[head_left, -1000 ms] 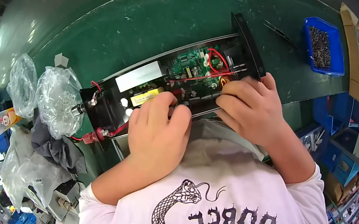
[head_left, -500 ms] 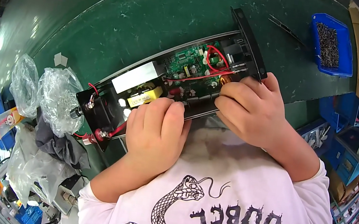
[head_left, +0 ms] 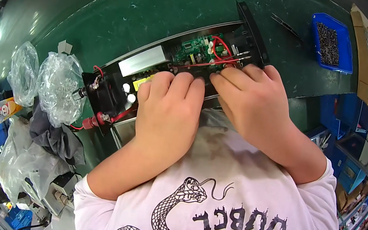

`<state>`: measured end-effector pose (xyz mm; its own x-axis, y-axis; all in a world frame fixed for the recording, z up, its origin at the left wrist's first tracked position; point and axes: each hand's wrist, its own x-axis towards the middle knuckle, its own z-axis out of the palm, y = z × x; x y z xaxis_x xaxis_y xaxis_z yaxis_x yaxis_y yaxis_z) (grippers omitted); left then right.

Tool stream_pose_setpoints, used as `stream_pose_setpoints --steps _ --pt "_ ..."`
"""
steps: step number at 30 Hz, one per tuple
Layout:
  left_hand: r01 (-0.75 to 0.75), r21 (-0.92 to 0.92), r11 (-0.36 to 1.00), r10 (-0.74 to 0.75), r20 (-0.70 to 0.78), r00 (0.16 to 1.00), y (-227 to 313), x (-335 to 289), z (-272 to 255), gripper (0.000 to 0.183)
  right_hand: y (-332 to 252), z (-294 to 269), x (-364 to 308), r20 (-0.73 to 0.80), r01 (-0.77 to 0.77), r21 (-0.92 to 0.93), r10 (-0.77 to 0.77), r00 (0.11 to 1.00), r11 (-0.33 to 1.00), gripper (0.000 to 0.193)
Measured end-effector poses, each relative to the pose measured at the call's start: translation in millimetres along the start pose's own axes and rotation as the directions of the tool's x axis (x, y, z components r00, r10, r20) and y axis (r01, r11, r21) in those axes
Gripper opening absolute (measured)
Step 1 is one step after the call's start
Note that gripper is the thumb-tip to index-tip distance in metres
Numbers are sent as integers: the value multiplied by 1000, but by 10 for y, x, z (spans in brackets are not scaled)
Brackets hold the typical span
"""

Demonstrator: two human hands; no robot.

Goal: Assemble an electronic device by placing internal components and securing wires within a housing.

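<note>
In front of me lies a long black open electronics case (head_left: 109,97), slanting up to the right, with a black end plate (head_left: 251,33) at its right end. Inside are a green circuit board (head_left: 196,45), a pale metal block (head_left: 142,61), a yellow component (head_left: 141,82) and red wires (head_left: 223,45). My left hand (head_left: 171,105) curls over the near edge, partly covering the yellow component. Close beside it, my right hand (head_left: 256,102) grips the same edge, fingers bent inward below the red wires. Both sets of fingertips are partly hidden inside the case.
Tweezers (head_left: 285,25) lie on the green table (head_left: 112,19) beyond the end plate. Far right stand a blue bin (head_left: 347,50) of screws and a cardboard box (head_left: 361,63). Clear plastic bags (head_left: 60,88) and a dark grey cloth (head_left: 57,138) lie at the left.
My left hand has moved up and right along the near edge, covering more of the yellow component. My right hand has shifted left, bringing the hands closer together.
</note>
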<state>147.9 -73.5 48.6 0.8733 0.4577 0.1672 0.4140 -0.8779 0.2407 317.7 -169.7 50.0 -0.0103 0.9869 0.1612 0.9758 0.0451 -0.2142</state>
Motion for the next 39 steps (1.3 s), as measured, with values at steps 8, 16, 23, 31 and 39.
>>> stream_pose_setpoints --steps 8,16,23,31,39 --pt "32 -49 998 -30 44 999 8 64 -7 30 36 46 22 -44 -34 119 40 998 992 31" --pt "70 -151 986 -66 33 997 5 70 -9 37 45 74 -30 -63 -29 131 37 997 991 29" --pt "42 -148 988 -41 6 999 -10 26 4 35 -41 46 -71 -61 -41 50 44 997 998 31" --pt "93 -114 989 -94 2 996 -38 -83 -67 46 -143 126 -31 -180 -58 12 59 982 998 27" --pt "54 -70 996 -54 7 999 -47 -76 -52 46 -99 114 8 -95 -73 92 81 992 993 16"
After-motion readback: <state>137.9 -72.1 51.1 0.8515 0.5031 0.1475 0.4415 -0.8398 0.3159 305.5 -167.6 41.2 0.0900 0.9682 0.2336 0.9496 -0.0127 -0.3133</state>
